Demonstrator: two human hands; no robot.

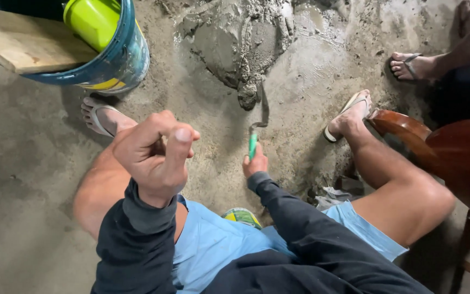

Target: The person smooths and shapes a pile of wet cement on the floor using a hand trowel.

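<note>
R hand (255,164) clamped round the green handle of a trowel (258,124), steel blade pointing away from the grip, tip touching the near edge of a wet mortar pile (235,49) just beyond it. L hand (156,155) raised, fingers curled together w/ thumb up; can't tell if anything's inside. Past the L hand: blue bucket (121,60) w/ a lime-green container in it, resting beside a wood plank (23,41). Right of the grip: person's flip-flop foot (349,114), then a brown wooden chair (452,152). Another person's foot (412,66) farther off.
</note>
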